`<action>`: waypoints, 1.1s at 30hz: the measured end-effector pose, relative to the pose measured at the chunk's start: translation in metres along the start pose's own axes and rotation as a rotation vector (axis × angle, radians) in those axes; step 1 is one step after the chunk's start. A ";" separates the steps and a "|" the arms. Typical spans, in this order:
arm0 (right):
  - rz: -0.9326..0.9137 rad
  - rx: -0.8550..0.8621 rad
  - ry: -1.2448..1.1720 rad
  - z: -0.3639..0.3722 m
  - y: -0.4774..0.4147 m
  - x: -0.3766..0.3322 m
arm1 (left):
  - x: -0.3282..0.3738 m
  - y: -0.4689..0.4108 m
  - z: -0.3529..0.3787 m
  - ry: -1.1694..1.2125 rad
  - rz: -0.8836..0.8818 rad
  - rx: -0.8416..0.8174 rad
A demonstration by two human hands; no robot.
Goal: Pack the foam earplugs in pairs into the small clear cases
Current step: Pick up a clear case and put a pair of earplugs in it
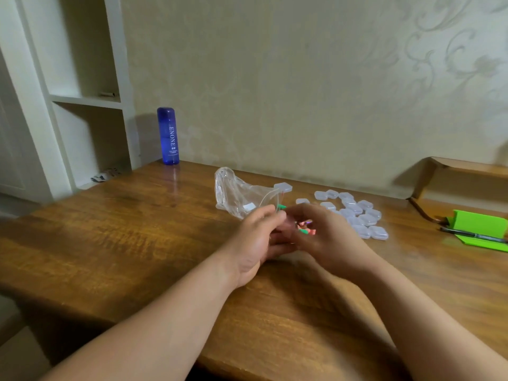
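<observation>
While both hands meet, the left hand [259,237] pinches a green earplug [281,207]; the right hand [327,235] curls round more, grip unclear. Clear cases [357,214] lie right; far left stands a blue bottle [168,136] reading "ENONE".

Both hands [291,232] together over earplugs [303,231], cases [362,215] beside.

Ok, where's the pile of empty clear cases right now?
In the head view the clear cases lie clustered on the wooden table, just beyond the right hand, between the plastic bag and the green holder.
</observation>
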State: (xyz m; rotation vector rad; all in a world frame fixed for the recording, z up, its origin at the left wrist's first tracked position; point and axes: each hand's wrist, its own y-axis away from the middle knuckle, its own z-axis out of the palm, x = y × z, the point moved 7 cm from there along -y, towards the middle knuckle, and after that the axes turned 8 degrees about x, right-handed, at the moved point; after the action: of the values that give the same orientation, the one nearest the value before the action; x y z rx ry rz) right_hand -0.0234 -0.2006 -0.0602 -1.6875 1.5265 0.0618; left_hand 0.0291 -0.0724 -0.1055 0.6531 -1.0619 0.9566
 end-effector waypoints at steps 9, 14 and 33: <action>0.327 0.047 0.365 -0.068 -0.015 0.106 | 0.061 -0.031 -0.007 -0.225 0.387 0.250; 0.382 -0.125 0.428 -0.051 -0.018 0.116 | 0.066 -0.048 -0.002 -0.204 0.423 0.251; 0.378 0.068 0.630 -0.082 0.007 0.138 | 0.045 -0.045 -0.004 -0.262 0.449 0.216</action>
State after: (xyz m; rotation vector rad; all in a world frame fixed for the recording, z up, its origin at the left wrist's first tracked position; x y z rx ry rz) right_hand -0.0331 -0.3590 -0.0857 -1.4067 2.2713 -0.3509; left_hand 0.0781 -0.0750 -0.0654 0.7468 -1.3841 1.4159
